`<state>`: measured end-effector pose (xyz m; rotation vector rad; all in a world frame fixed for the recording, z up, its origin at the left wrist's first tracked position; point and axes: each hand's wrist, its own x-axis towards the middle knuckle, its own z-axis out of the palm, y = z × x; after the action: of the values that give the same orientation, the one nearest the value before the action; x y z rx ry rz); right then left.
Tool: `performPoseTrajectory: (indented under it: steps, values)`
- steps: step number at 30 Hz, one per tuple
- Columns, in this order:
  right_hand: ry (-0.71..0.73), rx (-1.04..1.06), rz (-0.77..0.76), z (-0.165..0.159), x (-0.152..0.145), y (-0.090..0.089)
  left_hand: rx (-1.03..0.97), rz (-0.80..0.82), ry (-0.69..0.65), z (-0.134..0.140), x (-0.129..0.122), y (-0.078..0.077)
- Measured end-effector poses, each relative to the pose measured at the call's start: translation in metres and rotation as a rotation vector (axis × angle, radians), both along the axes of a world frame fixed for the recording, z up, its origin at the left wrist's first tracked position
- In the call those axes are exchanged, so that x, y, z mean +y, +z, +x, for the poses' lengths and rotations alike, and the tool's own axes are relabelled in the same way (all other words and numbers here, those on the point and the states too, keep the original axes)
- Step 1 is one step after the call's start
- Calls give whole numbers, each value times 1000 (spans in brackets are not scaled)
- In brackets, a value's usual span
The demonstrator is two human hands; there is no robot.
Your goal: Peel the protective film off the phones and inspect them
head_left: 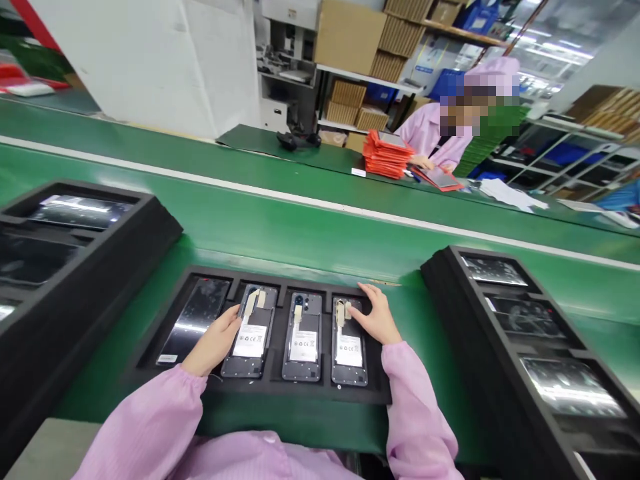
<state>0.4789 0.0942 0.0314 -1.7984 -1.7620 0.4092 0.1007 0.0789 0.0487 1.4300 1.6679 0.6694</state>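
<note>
A black foam tray (327, 393) lies in front of me with phones in its slots. My left hand (215, 341) grips the left edge of an open-backed phone (249, 340), which sits slightly askew at its slot. My right hand (376, 317) reaches over the tray's right end, fingers spread at the far rim and thumb touching the cream tape near the top of the rightmost phone (349, 350). Between them lies another open-backed phone (303, 347) with a white label. At the left end a dark phone (197, 317) rests screen up.
Stacked black foam trays with phones stand at left (115, 267) and right (480, 333) on the green bench (280, 220). Across a pale rail, a co-worker in pink (425, 130) handles red sleeves beside a red stack (385, 157). Shelves hold cardboard boxes (350, 33).
</note>
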Motion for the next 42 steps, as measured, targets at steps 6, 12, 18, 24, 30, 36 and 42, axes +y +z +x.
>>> performPoseTrajectory:
  steps: [6, 12, 18, 24, 30, 36, 42]
  values:
    - [-71, -264, -192, -19, 2, 10, 50, 14, -15, 9, -12, -10]
    - [-128, -296, -125, -22, 10, 7, 654, 343, 69, -32, -17, -11]
    - [-92, -300, -68, -16, 11, 1, 956, 105, -12, -42, -15, -11]
    - [-90, -339, -58, -9, 18, -4, 939, 0, 77, -31, 3, 10]
    - [-107, -310, -67, -5, 20, -6, 816, 20, 105, -49, 3, 31]
    - [-97, -321, -48, -4, 21, -7, 568, -8, 217, -98, 2, 48]
    - [-87, -321, -49, -2, 23, -8, 292, -14, 127, -96, 6, 16]
